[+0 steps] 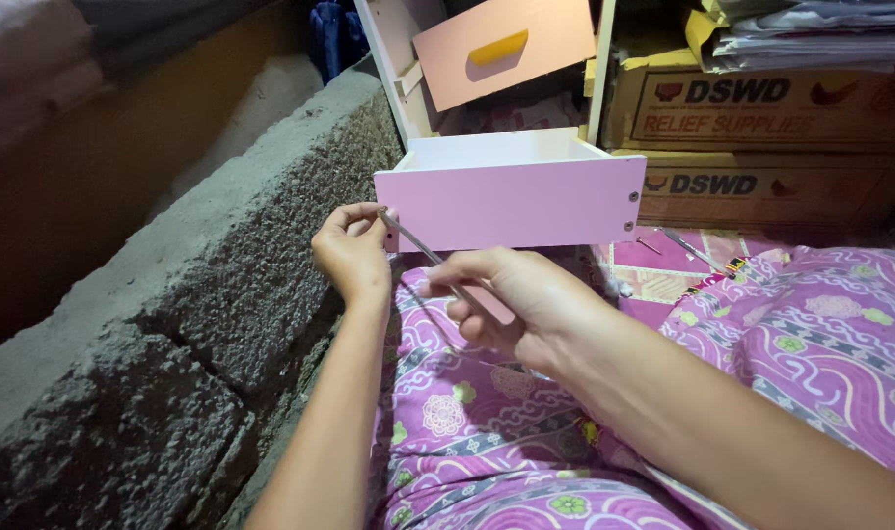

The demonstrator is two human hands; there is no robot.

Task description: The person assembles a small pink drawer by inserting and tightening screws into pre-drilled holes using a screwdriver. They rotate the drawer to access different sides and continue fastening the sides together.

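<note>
The right hand (511,299) closes its fingers around the screwdriver (430,257), whose long shaft slants up-left to the pink drawer panel's (511,201) lower-left corner, where the nearer left hand (352,250) pinches shut at the tip, apparently steadying something too small to see.

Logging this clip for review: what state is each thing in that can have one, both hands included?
Pink drawer: out of its frame, pink panel facing the camera, two screws in at its right edge.
Screwdriver: held, tip at the panel's lower left corner.
Left hand: fingertips pinched at the screwdriver's tip.
Right hand: closed around the screwdriver's handle.
White cabinet frame: open, leaning.
Cardboard boxes: stacked, closed.
</note>
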